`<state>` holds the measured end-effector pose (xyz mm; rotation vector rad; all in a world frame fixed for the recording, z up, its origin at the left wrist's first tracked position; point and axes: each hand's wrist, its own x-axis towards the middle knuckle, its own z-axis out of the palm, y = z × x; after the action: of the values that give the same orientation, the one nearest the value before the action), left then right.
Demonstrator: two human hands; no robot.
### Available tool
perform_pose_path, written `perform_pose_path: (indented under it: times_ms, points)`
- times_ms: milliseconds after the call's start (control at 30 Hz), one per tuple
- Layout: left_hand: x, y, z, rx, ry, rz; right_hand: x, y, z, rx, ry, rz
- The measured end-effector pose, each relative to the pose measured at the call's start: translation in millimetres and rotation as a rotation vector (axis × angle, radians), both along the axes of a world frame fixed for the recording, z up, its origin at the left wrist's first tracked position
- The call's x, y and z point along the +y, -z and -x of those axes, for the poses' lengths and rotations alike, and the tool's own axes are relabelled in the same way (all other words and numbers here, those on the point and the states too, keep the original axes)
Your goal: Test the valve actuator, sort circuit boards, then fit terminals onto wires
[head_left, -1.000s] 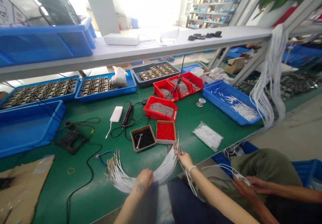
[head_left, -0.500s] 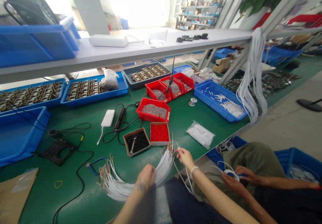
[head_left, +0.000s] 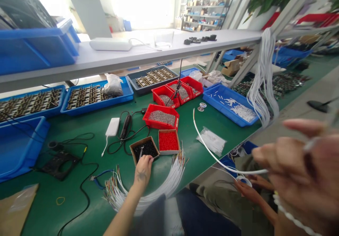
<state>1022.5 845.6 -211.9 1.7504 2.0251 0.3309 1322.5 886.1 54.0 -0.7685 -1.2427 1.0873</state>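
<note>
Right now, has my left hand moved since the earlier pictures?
Yes. Your left hand has left the white cable bundle and gone forward and left, to the near edge of the box of black parts.

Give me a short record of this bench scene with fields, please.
left hand: at the near edge of the box of black parts; grip unclear
right hand: raised close to the camera, holding a white cable
in the black-parts box: wrench
beside that box: box of red parts
near the lap: bundle of white cables
right of the red parts: clear bag of white pieces
</note>
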Motion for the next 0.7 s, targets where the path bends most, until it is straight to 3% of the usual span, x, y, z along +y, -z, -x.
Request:
perform_pose_path:
  times_ms: [133, 200, 267, 333, 500, 600, 700]
  points:
    - [49, -6.9, 25, 0.041, -0.052, 0.052, -16, 51.1, 46, -0.055, -0.478, 0.469]
    - [64, -5.4, 29, 0.022, -0.045, 0.106, -21, 78.7, 66, -0.08, -0.559, 0.568]
    - [70, -3.8, 27, -0.016, -0.053, 0.146, -25, 95.8, 76, -0.104, -0.576, 0.574]
    - [70, -4.0, 24, -0.07, -0.081, 0.157, -27, 101.1, 77, -0.148, -0.577, 0.557]
    - [62, -18.0, 15, -0.254, -0.208, 0.055, -26, 91.3, 73, -0.359, -0.432, 0.363]
    - [51, -45.0, 3, -0.442, -0.308, -0.052, -25, 87.2, 76, -0.432, -0.4, 0.25]
    - [29, -89.9, -15, -0.721, -0.352, -0.128, -24, 83.6, 80, -0.517, -0.378, 0.141]
